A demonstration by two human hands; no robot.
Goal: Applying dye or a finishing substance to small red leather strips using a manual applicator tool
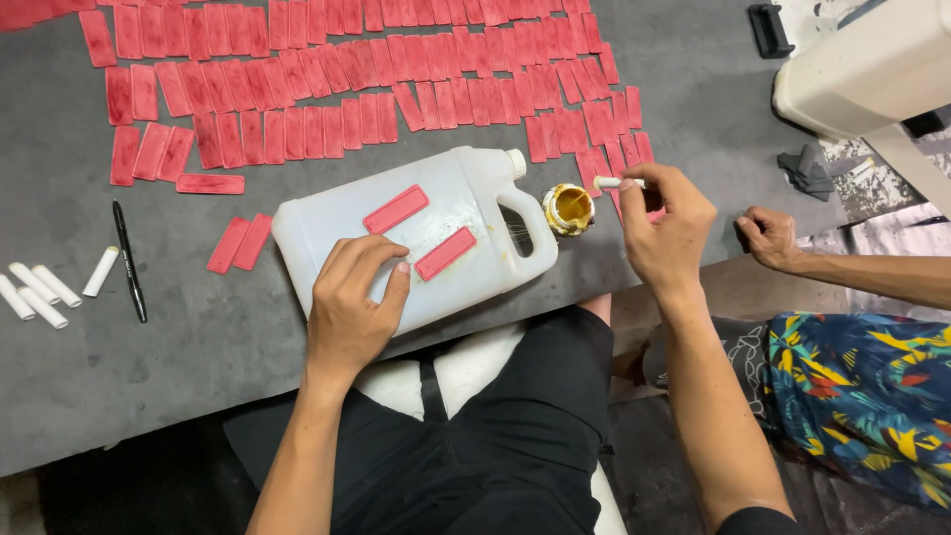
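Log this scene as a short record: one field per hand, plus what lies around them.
left hand: rests flat on a white jug lying on its side, fingertips by a red strip
right hand: pinches a small white stick
on jug: two red strips
beside jug: open pot of yellow paste
table: grey, rows of red strips, white tubes, black pen
nearby: another person's hand
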